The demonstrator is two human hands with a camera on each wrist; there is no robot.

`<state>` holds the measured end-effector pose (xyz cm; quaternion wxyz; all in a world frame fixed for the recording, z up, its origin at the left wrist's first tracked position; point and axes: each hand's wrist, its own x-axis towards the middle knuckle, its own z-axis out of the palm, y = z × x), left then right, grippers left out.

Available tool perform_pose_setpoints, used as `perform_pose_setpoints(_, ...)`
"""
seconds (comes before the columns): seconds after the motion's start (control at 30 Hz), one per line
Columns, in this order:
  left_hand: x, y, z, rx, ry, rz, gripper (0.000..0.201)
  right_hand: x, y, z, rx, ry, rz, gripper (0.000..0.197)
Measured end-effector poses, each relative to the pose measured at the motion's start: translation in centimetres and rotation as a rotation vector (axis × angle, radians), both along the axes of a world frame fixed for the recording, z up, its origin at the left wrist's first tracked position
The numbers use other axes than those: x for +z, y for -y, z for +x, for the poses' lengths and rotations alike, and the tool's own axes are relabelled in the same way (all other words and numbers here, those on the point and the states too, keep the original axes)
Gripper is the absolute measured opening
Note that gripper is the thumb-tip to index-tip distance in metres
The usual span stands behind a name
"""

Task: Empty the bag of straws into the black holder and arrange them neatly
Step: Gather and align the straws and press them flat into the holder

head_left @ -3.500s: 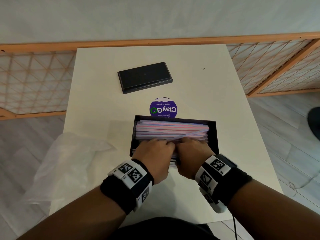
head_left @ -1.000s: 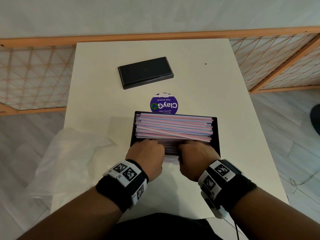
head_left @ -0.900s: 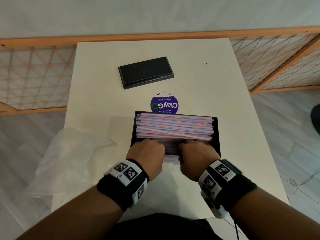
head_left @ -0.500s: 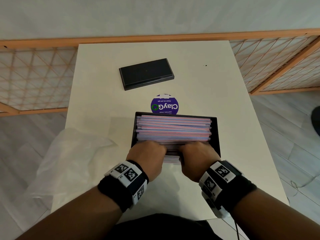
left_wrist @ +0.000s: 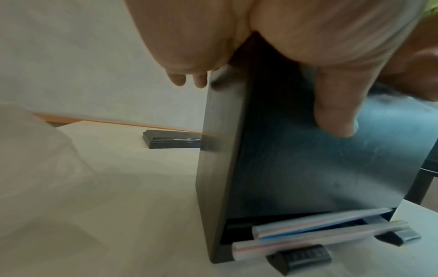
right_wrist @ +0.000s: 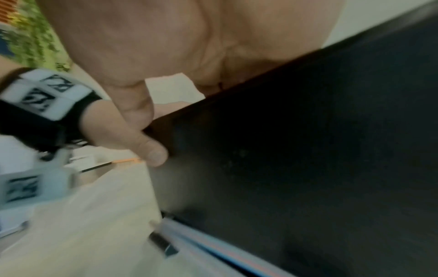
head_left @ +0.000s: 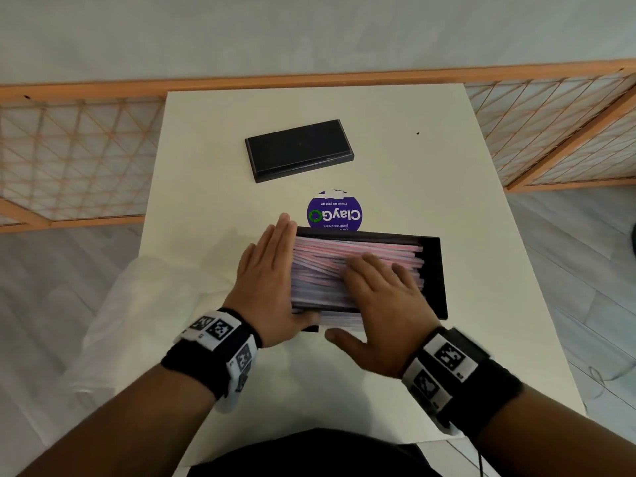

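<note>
Table [head_left: 395,160]: white, rectangular; far edge set against a wooden rail.
Far centre: flat black lid [head_left: 298,149] laid slightly askew.
Middle: round purple sticker [head_left: 334,211] seen just behind the holder.
Near centre: black holder [head_left: 434,270] stood on the table, filled with straws [head_left: 330,266]; a few are seen at its bottom slot.
Left edge: clear plastic bag [head_left: 144,311] draped over it.

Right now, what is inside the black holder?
A stack of pink-and-blue striped straws fills the black holder. The right hand lies flat on them and covers the near ones; the holder's floor is hidden.
</note>
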<state>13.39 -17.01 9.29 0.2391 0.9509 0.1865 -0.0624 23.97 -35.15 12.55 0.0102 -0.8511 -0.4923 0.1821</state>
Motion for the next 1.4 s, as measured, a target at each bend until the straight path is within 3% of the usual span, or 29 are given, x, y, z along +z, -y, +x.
perform_pose_setpoints(0.07, -0.2, 0.1, 0.1, 0.014, 0.008, -0.004, 0.144, 0.0, -0.5, 0.6, -0.068, -0.024, -0.020, 0.100)
perform_pose_setpoints(0.13, -0.2, 0.1, 0.2, 0.013, 0.001, 0.010, 0.142, -0.1, -1.2, 0.8, -0.012, -0.062, -0.037, 0.095)
perform_pose_setpoints(0.23, -0.1, -0.2, 0.5, -0.018, -0.016, 0.028, 0.137, 0.0, -1.0, 0.6, 0.125, -0.102, 0.166, 0.066)
perform_pose_setpoints(0.3, -0.2, -0.4, 0.6, -0.035, -0.022, 0.035, 0.134, -0.5, -0.3, 1.1, 0.136, -0.098, 0.281, 0.047)
perform_pose_setpoints(0.4, -0.4, -0.5, 0.7, -0.056, -0.018, 0.047, 0.119, -1.1, 0.3, 1.8, 0.082, -0.119, 0.309, 0.036)
perform_pose_setpoints(0.53, -0.3, -0.4, 0.6, -0.042, 0.076, 0.053, 0.087, -1.1, 0.3, 2.2, -0.044, -0.068, 0.241, 0.054)
perform_pose_setpoints(0.7, -0.5, -0.4, 0.6, -0.024, 0.085, 0.039, 0.098, -0.8, 0.1, 2.0, -0.038, -0.062, 0.144, 0.069)
perform_pose_setpoints(0.77, -0.4, -0.4, 0.6, -0.036, 0.084, 0.046, 0.093, -0.9, -0.2, 1.7, -0.028, -0.072, 0.080, 0.079)
perform_pose_setpoints(0.87, -0.6, -0.5, 0.6, -0.032, 0.098, 0.060, 0.082, -1.0, -0.3, 1.6, 0.002, -0.094, 0.134, 0.061)
perform_pose_setpoints(0.97, -0.7, -0.5, 0.6, -0.024, 0.104, 0.058, 0.079, -0.7, 0.3, 1.9, -0.074, 0.001, 0.286, 0.045)
perform_pose_setpoints(1.1, -0.4, -0.3, 0.6, -0.034, 0.117, 0.046, 0.075, -0.3, 0.9, 0.6, 0.037, 0.010, 0.228, 0.052)
perform_pose_setpoints(1.23, -0.4, -0.4, 0.5, -0.018, 0.125, 0.025, 0.075, -0.6, 0.5, 1.5, -0.068, 0.047, 0.222, 0.054)
perform_pose_setpoints(1.4, -0.8, -0.3, 0.6, -0.006, 0.143, 0.023, 0.095, -0.8, -0.2, 1.9, -0.093, -0.007, 0.139, 0.065)
